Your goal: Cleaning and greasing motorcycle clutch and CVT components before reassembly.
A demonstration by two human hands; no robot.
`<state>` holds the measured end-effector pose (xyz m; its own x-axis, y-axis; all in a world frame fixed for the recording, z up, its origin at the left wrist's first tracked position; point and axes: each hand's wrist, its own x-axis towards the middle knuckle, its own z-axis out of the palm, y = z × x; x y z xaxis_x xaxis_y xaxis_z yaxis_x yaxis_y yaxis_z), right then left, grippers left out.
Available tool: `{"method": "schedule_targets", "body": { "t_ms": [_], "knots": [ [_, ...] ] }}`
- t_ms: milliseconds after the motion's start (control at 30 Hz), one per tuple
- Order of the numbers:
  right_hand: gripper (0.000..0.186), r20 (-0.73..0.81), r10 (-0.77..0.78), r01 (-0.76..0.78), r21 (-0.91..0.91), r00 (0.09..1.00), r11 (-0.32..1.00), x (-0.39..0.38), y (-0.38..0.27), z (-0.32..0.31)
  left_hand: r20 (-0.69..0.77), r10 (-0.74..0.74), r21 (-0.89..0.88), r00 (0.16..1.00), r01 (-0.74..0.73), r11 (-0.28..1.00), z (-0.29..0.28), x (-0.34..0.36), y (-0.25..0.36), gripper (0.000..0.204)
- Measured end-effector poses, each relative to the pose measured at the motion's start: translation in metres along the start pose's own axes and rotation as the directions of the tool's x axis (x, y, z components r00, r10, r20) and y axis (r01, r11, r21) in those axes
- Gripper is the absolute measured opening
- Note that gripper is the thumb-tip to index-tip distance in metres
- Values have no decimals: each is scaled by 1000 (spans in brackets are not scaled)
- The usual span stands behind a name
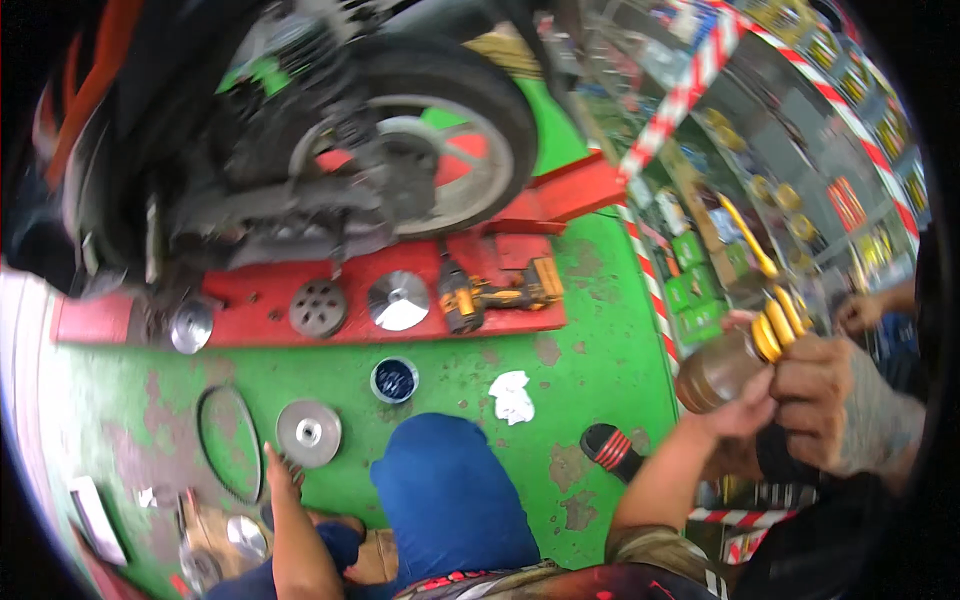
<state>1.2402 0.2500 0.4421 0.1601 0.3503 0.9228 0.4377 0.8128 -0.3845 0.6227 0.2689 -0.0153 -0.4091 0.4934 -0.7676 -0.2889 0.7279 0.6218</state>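
Observation:
My left hand (283, 475) is low over the green floor, fingers stretched out and nothing visible in them. Right beside it lies a round metal pulley disc (308, 434), with a black drive belt (228, 445) to its left. Out to the right, my right hand (748, 408) is wrapped around a brownish translucent bottle (718, 375) that has a yellow ribbed top and a long yellow spout (748, 235). Another person's hand (815, 400) is at the yellow top, partly covering the bottle and my fingers.
A scooter's rear wheel (450, 150) stands over a red platform (370, 325) bearing an impact wrench (500, 292), a shiny disc (398, 300) and a holed disc (318, 307). A tub of dark stuff (395, 380) and white rag (512, 397) lie nearby. Right: a taped glass case (690, 130).

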Motion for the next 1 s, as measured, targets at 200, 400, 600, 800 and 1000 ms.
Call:
{"method": "schedule_targets", "body": {
  "t_ms": [200, 400, 600, 800, 1000],
  "knots": [
    [71, 201, 609, -638, 152, 768, 755, 33, -50, -38, -82, 131, 140, 988, -119, 983, 56, -7, 14, 95],
    [75, 386, 576, -642, 55, 720, 765, 12, 20, -130, -145, 167, 174, 975, -141, 975, 66, 2, 17, 100],
    [76, 338, 539, -558, -48, 771, 828, -33, 48, 7, -327, 273, 200, 905, -216, 956, 79, 9, 14, 91],
    [80, 606, 611, -607, -251, 509, 754, -65, 79, 155, -380, 258, 240, 888, -174, 955, 94, -12, 23, 80],
    [77, 901, 428, -753, -234, 68, 614, -124, 98, 262, -503, 325, 265, 801, -216, 940, 118, -53, 37, 73]
  ]
}}
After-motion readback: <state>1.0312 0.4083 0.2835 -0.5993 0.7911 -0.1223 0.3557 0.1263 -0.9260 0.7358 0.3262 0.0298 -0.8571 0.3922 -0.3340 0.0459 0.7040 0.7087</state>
